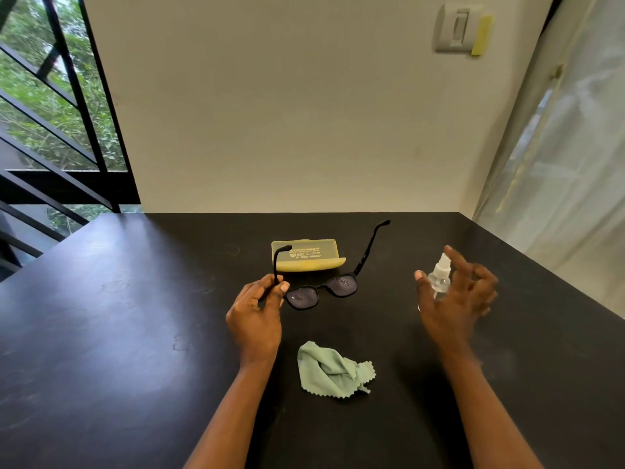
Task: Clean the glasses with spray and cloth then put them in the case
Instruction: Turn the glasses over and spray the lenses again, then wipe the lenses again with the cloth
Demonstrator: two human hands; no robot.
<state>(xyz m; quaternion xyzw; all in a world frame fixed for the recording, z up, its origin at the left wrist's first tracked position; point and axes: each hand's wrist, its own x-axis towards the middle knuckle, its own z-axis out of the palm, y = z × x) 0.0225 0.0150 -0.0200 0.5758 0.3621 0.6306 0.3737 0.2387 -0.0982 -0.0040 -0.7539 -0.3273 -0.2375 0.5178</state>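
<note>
Black-framed glasses (338,286) with spray droplets on both lenses hover just above the black table (118,316), arms unfolded. My left hand (257,313) pinches the left temple arm near its hinge. A small clear spray bottle (439,277) with a white nozzle stands to the right. My right hand (456,299) is around the bottle with its fingers spread apart and blurred, not closed on it; the bottle's base is hidden behind the hand. A crumpled pale green cloth (333,370) lies on the table between my forearms. The yellow glasses case (309,257) lies closed behind the glasses.
The table meets a cream wall at its far edge. A black stair railing and a window (57,130) are at the left. A translucent curtain (558,164) hangs past the table's right edge. A wall switch (460,28) sits high on the wall.
</note>
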